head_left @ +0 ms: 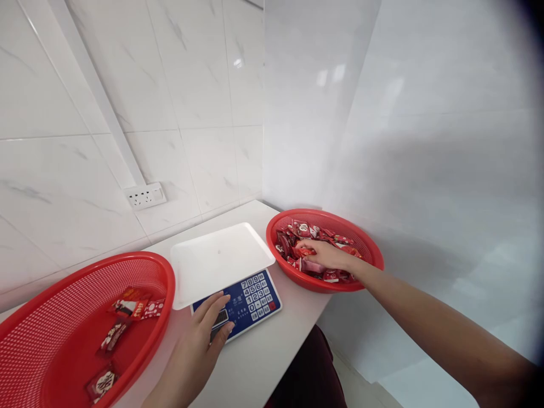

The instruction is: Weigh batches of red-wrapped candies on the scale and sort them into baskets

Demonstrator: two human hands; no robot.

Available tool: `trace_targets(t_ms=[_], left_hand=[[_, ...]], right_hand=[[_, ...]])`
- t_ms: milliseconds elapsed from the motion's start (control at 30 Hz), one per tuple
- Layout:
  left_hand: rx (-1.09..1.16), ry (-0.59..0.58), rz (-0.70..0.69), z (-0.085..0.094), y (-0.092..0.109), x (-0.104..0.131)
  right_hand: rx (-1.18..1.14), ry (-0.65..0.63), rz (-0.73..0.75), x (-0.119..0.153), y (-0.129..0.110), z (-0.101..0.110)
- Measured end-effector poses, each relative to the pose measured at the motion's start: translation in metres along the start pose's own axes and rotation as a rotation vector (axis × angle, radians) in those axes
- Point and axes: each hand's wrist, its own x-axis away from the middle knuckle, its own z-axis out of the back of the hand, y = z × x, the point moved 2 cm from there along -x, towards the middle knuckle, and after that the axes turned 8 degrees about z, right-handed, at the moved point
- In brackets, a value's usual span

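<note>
My left hand (pixel 208 331) rests over the display end of a blue and white digital scale (pixel 244 309), fingers spread, holding nothing. A white weighing tray (pixel 219 258) sits on the scale and carries nothing. My right hand (pixel 325 255) reaches into a red plastic basket (pixel 374 252) at the right. Its fingers are curled onto a red snack packet (pixel 302 252) among many wrapped snacks (pixel 348 243); the fingertips are partly hidden. At the left stands a second red basket (pixel 168 283) with several snack packets (pixel 114 334) on its bottom.
A white table (pixel 238 368) bears the scale and both baskets. Behind it is a marble-patterned tile wall (pixel 204 153) with a power socket (pixel 145 196). A smooth pale wall (pixel 425 170) borders the right side. Part of a dark-clothed leg (pixel 317 374) shows below the table edge.
</note>
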Motion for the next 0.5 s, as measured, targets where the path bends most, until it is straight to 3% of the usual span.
trace_targets(t_ms=[133,200,333,433,500], left_hand=[[0.000,-0.011,0.015,0.000,0.000,0.000],[-0.008,-0.014,0.011,-0.001,0.000,-0.001],[-0.022,-0.026,-0.008,-0.005,0.001,-0.003],[-0.029,-0.042,-0.012,-0.007,0.001,-0.004],[-0.026,-0.035,-0.018,-0.008,0.001,-0.005]], right_hand=[[-0.111,0.213,-0.070,-0.002,0.007,0.019],[-0.136,0.242,-0.112,0.000,0.010,0.026],[-0.045,0.051,-0.119,0.002,0.012,0.024],[0.151,-0.106,-0.094,0.000,0.009,0.013],[0.303,-0.140,-0.091,-0.004,0.007,0.005]])
